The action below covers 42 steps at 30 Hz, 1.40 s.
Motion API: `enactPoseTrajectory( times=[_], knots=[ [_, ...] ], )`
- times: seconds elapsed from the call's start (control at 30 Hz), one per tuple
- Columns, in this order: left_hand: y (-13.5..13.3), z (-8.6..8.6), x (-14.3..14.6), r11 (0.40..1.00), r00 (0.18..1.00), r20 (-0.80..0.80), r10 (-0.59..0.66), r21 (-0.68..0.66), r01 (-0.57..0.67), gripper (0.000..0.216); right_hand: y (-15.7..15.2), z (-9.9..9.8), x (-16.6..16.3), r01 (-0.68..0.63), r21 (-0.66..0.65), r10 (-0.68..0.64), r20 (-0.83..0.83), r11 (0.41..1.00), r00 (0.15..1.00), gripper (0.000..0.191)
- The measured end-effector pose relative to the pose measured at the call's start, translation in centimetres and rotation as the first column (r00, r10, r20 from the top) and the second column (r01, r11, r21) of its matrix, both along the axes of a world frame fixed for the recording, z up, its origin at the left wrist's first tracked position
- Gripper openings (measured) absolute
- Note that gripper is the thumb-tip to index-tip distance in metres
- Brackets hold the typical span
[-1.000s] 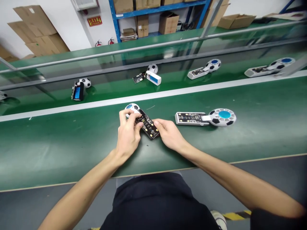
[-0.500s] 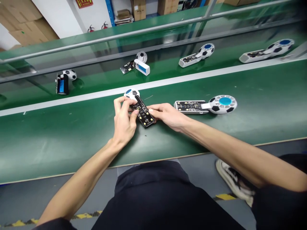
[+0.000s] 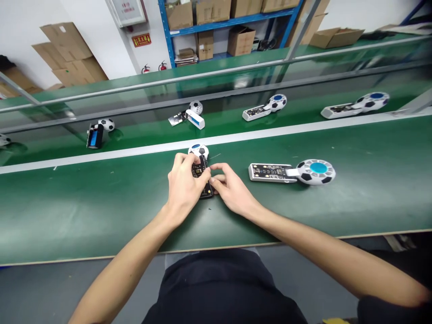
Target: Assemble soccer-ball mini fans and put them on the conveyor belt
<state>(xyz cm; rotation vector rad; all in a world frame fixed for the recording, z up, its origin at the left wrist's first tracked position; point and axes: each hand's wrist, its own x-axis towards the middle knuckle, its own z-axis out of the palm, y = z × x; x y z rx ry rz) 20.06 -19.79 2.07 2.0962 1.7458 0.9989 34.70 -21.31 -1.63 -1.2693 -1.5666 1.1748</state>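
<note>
Near the middle of the bench, in the head view, lies a handheld device with a black-and-white football-patterned head (image 3: 199, 151) and a blue disc. Its black circuit board (image 3: 198, 170) with yellow parts points toward me. My left hand (image 3: 182, 186) grips the board from the left, fingers over its upper end and thumb across its middle. From the right, my right hand (image 3: 232, 191) pinches the board's edge with thumb and fingers. What lies beneath the board is hidden. To the right is a similar device (image 3: 273, 173), its white handle open and its board showing.
Beyond a white strip (image 3: 148, 150) on the green bench (image 3: 118, 216) lie several more such devices, one with a white handle (image 3: 195, 119) beside a loose board. A metal rail (image 3: 216, 76) runs behind. Farther back are blue shelving (image 3: 232, 27) and cardboard boxes (image 3: 81, 67).
The view has tilted up, showing more of the shelving. The board in my hands has turned more upright, and my left thumb has come across it toward my right fingers.
</note>
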Motion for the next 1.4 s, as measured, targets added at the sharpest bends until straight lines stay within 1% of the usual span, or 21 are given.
enactPoseTrajectory(
  times=[0.07,0.17,0.23,0.27,0.3,0.33,0.37,0.4,0.43,0.5,0.57,0.63,0.7,0.77,0.83,0.93,1.0,1.1,1.17,1.27,1.4],
  knots=[
    [0.0,0.6,0.1,1.0,0.997,-0.077,-0.006,0.019,0.008,0.014,0.2,-0.1,-0.1,-0.033,-0.015,0.033,-0.037,0.999,0.999,0.026],
    [0.2,1.4,0.1,0.999,0.986,-0.161,-0.044,-0.002,0.044,0.016,0.6,0.0,0.0,-0.059,-0.032,0.058,-0.052,0.998,0.997,0.025],
    [0.4,1.8,-0.1,0.998,0.987,-0.151,-0.054,-0.032,0.05,0.017,0.8,0.3,0.2,-0.025,-0.019,0.026,0.019,1.0,0.999,0.032],
    [0.6,2.0,-0.3,0.997,0.991,-0.121,-0.06,-0.06,0.053,0.018,0.9,0.6,0.2,0.015,0.028,-0.018,0.092,0.999,0.996,0.039],
    [0.7,2.1,-0.5,0.994,0.995,-0.079,-0.068,-0.094,0.061,0.019,1.0,0.9,0.2,0.048,0.105,-0.066,0.179,0.993,0.982,0.047],
    [0.9,2.3,-0.7,0.988,0.996,-0.029,-0.081,-0.135,0.077,0.02,1.1,1.3,0.2,0.064,0.198,-0.115,0.261,0.978,0.958,0.052],
    [1.0,2.4,-1.0,0.98,0.995,0.024,-0.096,-0.175,0.099,0.021,1.3,1.6,0.1,0.064,0.293,-0.163,0.326,0.954,0.931,0.053],
    [1.1,2.4,-1.2,0.97,0.991,0.077,-0.108,-0.209,0.122,0.021,1.6,1.8,-0.1,0.051,0.372,-0.198,0.369,0.927,0.908,0.05],
    [1.1,2.5,-1.5,0.96,0.985,0.129,-0.115,-0.239,0.143,0.021,1.9,2.0,-0.3,0.027,0.428,-0.213,0.394,0.903,0.894,0.043],
    [1.1,2.5,-2.0,0.938,0.967,0.227,-0.119,-0.294,0.185,0.023,2.5,2.0,-0.9,-0.016,0.503,-0.222,0.409,0.864,0.885,0.025],
    [1.0,2.3,-2.6,0.912,0.945,0.31,-0.106,-0.349,0.217,0.026,3.0,1.7,-1.4,-0.042,0.582,-0.241,0.399,0.812,0.885,0.016],
    [0.9,2.1,-3.2,0.888,0.924,0.371,-0.092,-0.39,0.245,0.029,3.2,1.3,-1.7,-0.062,0.656,-0.265,0.387,0.752,0.883,0.014],
    [0.8,1.9,-3.7,0.865,0.908,0.408,-0.097,-0.416,0.279,0.031,3.2,1.0,-1.8,-0.094,0.697,-0.285,0.408,0.711,0.867,0.016],
    [0.9,1.9,-3.9,0.848,0.898,0.427,-0.104,-0.434,0.305,0.031,3.0,0.9,-1.9,-0.142,0.706,-0.299,0.462,0.694,0.835,0.02],
    [1.0,1.9,-3.8,0.855,0.913,0.397,-0.091,-0.44,0.276,0.03,2.9,1.0,-2.0,-0.187,0.699,-0.303,0.514,0.69,0.803,0.022],
    [1.4,2.1,-3.3,0.896,0.959,0.274,-0.066,-0.407,0.178,0.025,3.0,1.1,-2.2,-0.208,0.686,-0.313,0.552,0.697,0.773,0.023],
    [1.7,2.3,-2.9,0.92,0.981,0.178,-0.071,-0.37,0.134,0.019,3.1,1.2,-2.3,-0.216,0.674,-0.312,0.57,0.706,0.76,0.023],
    [1.9,2.6,-2.5,0.955,0.998,0.03,-0.055,-0.29,0.062,0.013,3.2,1.3,-2.3,-0.255,0.654,-0.288,0.603,0.712,0.744,0.023],
    [2.0,2.8,-2.4,0.966,0.999,-0.016,-0.039,-0.255,0.034,0.013,3.2,1.4,-2.2,-0.264,0.651,-0.27,0.6,0.711,0.753,0.023],
    [2.3,3.0,-2.5,0.96,0.999,0.014,-0.036,-0.276,0.038,0.012,3.2,1.6,-2.2,-0.26,0.66,-0.25,0.574,0.705,0.78,0.021],
    [2.8,2.7,-3.1,0.945,0.993,0.113,-0.04,-0.318,0.074,0.014,3.2,1.8,-2.2,-0.26,0.656,-0.221,0.556,0.709,0.801,0.023]
  ],
)
